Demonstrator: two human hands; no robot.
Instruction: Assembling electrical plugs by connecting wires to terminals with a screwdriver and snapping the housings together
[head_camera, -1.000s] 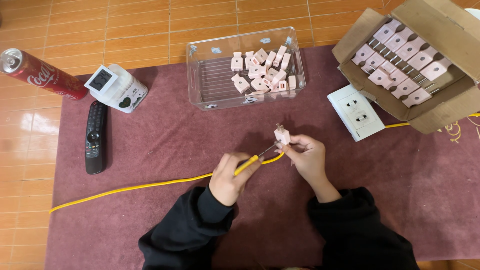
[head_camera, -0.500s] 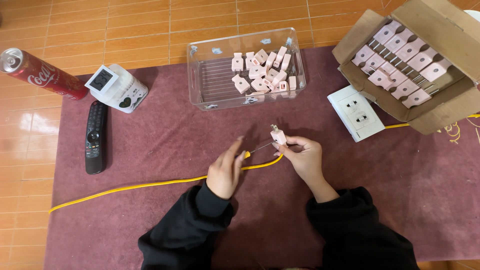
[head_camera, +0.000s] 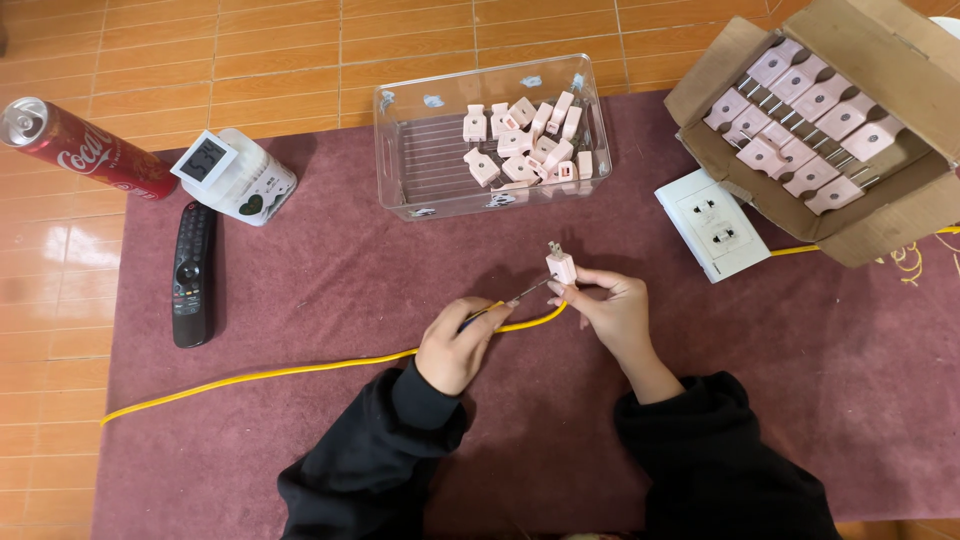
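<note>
**Two hands work a screwdriver against a pink plug over a maroon mat**

A small pale pink plastic plug is held just above the maroon cloth mat, near the middle of the view. Its two metal prongs point up and away from the person, tilted slightly left, so its long axis runs roughly away from the body. The right hand pinches the plug between thumb and fingertips, wrist bent inward, forearm in a black sleeve coming from the lower right. The left hand is closed in a loose fist around a thin screwdriver, whose shaft slants up and right with its tip at the plug's base. A yellow cable runs beneath both hands, trailing left across the mat and right toward a white wall socket plate.

Beyond the hands sits a clear plastic tub holding loose pink plugs. At upper right, an open cardboard box holds pink plugs in rows. To the left lie a black remote control, a small white digital clock and a red drink can on its side on the orange tiled floor.
</note>
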